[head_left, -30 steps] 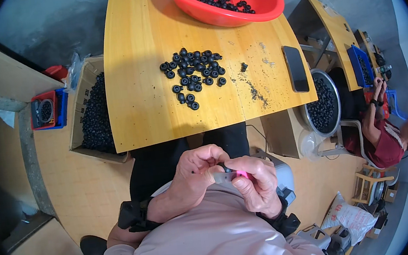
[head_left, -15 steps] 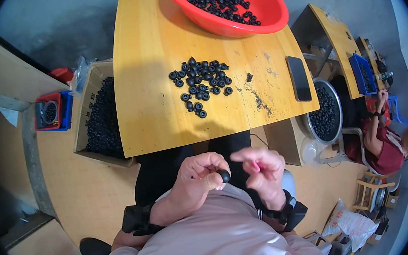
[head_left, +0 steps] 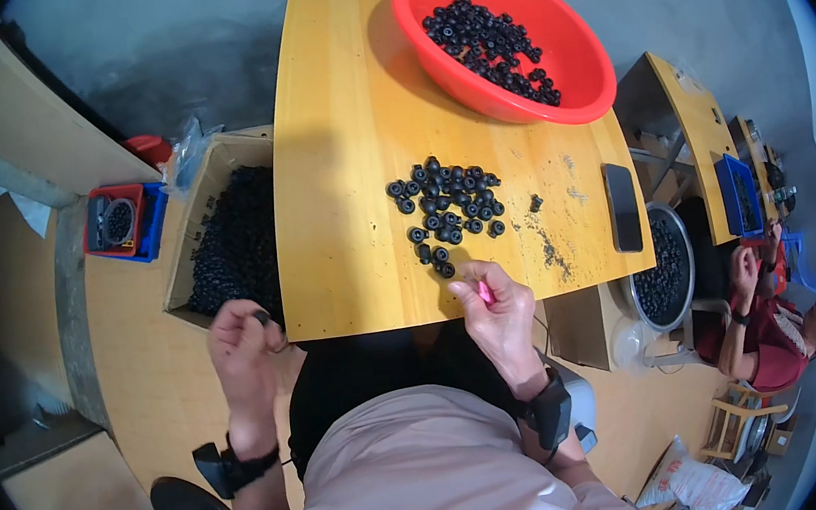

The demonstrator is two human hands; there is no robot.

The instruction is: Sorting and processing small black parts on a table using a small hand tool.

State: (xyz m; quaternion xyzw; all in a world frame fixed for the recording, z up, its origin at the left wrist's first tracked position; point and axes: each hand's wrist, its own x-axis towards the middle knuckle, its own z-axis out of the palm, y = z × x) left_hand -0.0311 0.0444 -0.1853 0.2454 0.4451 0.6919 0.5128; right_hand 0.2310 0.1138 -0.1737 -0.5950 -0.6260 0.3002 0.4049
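My left hand is closed around a small black rounded part at the near edge of the cardboard box, which is filled with similar black pieces. At the table's front edge is my right hand, its fingers curled around a small pink object whose kind I cannot make out. The fingertips of that hand are close to the nearest pieces of a loose pile of black, hollow, bead-like parts on the yellow wooden table. Whether they touch is unclear.
A red basin with black parts stands at the table's far side. Black crumbs and a phone lie right of the pile. Beyond are a metal bowl of parts and a seated person in a dark red top.
My hands have moved apart from in front of my body. The left went left to the box with the black part; the right moved forward to the table edge. The camera view has shifted.
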